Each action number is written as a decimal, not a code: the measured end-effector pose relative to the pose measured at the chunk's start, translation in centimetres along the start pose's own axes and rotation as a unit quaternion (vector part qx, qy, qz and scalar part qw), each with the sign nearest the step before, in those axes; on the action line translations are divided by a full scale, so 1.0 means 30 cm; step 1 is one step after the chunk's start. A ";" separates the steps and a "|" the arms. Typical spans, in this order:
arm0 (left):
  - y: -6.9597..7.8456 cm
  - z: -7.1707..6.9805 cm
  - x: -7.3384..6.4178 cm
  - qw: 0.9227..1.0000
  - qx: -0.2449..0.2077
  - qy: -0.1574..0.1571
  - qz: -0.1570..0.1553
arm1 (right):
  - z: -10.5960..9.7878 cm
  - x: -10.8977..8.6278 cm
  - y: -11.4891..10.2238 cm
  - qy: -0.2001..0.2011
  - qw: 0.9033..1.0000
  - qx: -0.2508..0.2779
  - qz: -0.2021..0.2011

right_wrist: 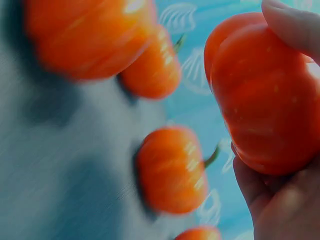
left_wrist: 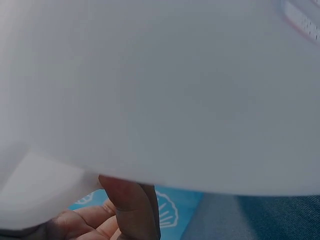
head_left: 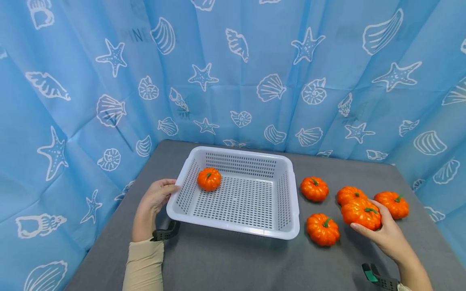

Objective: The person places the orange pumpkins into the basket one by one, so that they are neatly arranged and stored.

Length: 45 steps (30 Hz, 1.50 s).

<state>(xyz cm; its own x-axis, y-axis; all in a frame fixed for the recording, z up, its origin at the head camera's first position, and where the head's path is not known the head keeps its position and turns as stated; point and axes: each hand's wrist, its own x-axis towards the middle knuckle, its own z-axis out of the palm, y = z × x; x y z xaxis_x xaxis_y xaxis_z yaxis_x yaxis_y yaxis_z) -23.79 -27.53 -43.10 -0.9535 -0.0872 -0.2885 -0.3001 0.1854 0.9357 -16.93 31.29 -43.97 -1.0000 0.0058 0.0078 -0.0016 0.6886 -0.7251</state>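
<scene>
A white plastic basket [head_left: 233, 230] with slotted walls stands on the table, one small orange pumpkin [head_left: 209, 179] inside near its left wall. My left hand [head_left: 160, 194] grips the basket's left rim; in the left wrist view the fingers [left_wrist: 131, 207] are at the rim's edge, and the rim hides part of the hand. My right hand [head_left: 389, 232] holds another orange pumpkin [head_left: 360, 215] with a green stem, thumb on one side and fingers on the other. In the right wrist view this held pumpkin [right_wrist: 265, 95] appears raised off the table.
Around the right hand lie more pumpkins: one at the back [head_left: 314, 189], one in front [head_left: 323, 229], one partly hidden behind the held pumpkin [head_left: 350, 195], and one at the right [head_left: 392, 204]. A blue shell-patterned curtain [head_left: 233, 81] hangs behind the grey table [head_left: 233, 258].
</scene>
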 end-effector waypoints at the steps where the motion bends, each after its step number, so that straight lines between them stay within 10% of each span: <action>1: 0.001 -0.001 0.000 1.000 0.000 0.001 0.001 | -0.006 0.012 -0.020 -0.002 1.000 -0.001 -0.010; 17: -0.004 -0.007 0.009 1.000 -0.013 -0.001 0.017 | 0.040 0.211 -0.363 -0.024 0.990 0.017 -0.141; 45: -0.018 0.002 0.011 1.000 -0.016 0.007 0.018 | 0.407 0.496 -0.701 -0.175 0.968 0.095 -0.154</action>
<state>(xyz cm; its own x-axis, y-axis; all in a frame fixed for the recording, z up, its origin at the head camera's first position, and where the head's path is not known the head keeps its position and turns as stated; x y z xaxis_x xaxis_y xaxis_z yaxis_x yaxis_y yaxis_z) -23.94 -27.61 -43.70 -0.9633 -0.0954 -0.2509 -0.2634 0.1566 0.9519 -31.89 8.05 -37.02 -0.8932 -0.4484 0.0342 -0.2694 0.4727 -0.8390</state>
